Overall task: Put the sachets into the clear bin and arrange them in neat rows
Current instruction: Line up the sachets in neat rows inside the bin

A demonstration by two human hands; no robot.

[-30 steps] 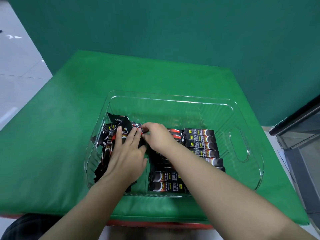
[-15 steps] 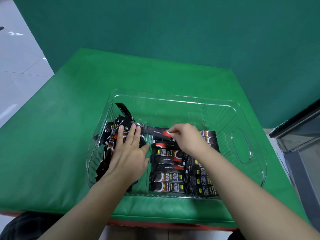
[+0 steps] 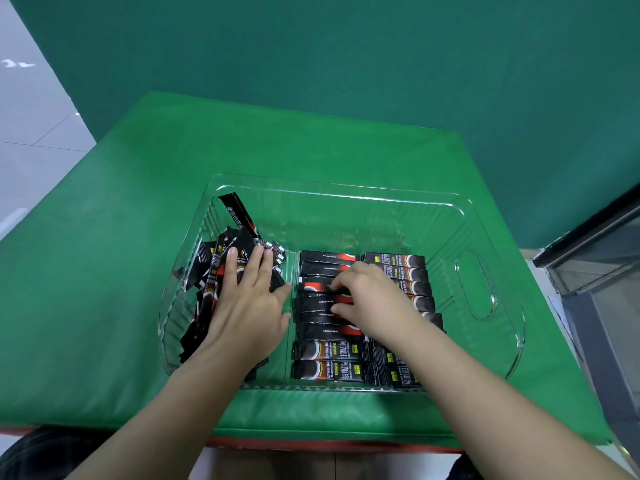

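A clear plastic bin (image 3: 485, 216) stands on the green table. Black stick sachets lie in it. A loose pile of sachets (image 3: 207, 268) fills the bin's left side, and my left hand (image 3: 247, 306) rests flat on it with straight fingers. Two neat columns of sachets sit to the right of the pile: a middle column (image 3: 329, 365) and a right column (image 3: 398, 262). My right hand (image 3: 367, 299) is over the middle column, with fingers and thumb curled round a sachet (image 3: 313, 302) that lies flat in the stack. My right forearm hides part of the right column.
The green padded table (image 3: 104, 271) extends well to the left of the bin and behind it. A green backdrop (image 3: 346, 64) rises at the back. A dark glass-fronted cabinet (image 3: 599, 268) stands close to the table's right edge. Pale floor tiles (image 3: 27, 133) lie at the left.
My right hand drew one sachet out of the loose pile, carried it right and lowered it onto the middle column. My left hand stayed pressed on the pile.
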